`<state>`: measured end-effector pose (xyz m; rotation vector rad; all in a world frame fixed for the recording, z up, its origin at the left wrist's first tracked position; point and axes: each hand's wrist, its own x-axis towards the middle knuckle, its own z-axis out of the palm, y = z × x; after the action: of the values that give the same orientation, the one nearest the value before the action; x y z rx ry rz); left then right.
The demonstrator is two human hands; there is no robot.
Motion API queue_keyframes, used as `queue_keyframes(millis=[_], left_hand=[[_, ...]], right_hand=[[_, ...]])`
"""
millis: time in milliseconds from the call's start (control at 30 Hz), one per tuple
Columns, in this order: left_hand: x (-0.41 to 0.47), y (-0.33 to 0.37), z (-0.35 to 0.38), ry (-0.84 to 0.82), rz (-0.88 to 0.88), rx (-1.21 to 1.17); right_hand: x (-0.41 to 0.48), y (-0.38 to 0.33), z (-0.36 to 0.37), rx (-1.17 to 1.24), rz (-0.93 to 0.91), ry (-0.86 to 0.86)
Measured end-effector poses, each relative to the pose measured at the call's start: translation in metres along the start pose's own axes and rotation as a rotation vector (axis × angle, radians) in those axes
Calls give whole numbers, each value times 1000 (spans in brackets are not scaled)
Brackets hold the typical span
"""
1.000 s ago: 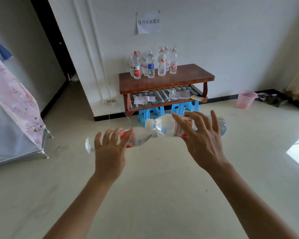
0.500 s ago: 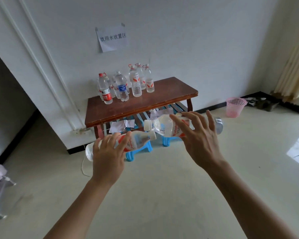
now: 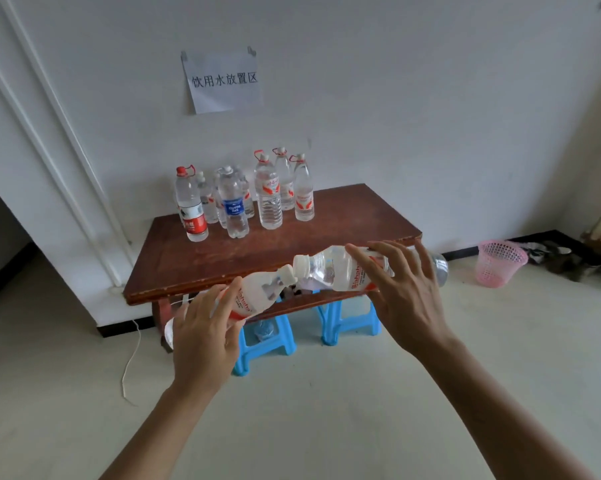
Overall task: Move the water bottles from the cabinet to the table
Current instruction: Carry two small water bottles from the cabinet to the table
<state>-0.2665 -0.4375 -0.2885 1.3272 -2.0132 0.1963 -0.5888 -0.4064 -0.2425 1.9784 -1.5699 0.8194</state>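
My left hand [image 3: 202, 337] grips a clear water bottle with a red and white label [image 3: 257, 292], held sideways with its white cap pointing right. My right hand [image 3: 410, 296] grips a second clear bottle [image 3: 330, 268], also sideways, its cap pointing left and almost touching the other cap. Both bottles hover at the front edge of a low brown wooden table [image 3: 344, 223]. Several water bottles [image 3: 236, 199] stand upright at the table's back left, near the wall.
Two blue plastic stools [image 3: 268, 344] stand under the table's front. A pink mesh basket [image 3: 500, 263] sits on the floor to the right. A white cord [image 3: 129, 358] trails on the floor at left. A paper sign [image 3: 223, 81] hangs on the wall.
The table has come much closer and now sits right in front of my hands. Both hands keep their grip on the sideways bottles.
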Motion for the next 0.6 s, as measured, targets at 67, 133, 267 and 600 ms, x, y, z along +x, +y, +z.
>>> queue_keyframes(millis=[67,133,267,600], left_hand=[[44,-18,33,18,-55,-47],[81,-24,53,27,-94,-76],[167,-35,105,120,-111,-222],[278,-65,249,87,-377,-456]], right_hand=[[41,26,34,4,1,-37],[71,41,52,7,6,-56],[136,87,103,63,31,-29],[225,193,258,241,145,-181]])
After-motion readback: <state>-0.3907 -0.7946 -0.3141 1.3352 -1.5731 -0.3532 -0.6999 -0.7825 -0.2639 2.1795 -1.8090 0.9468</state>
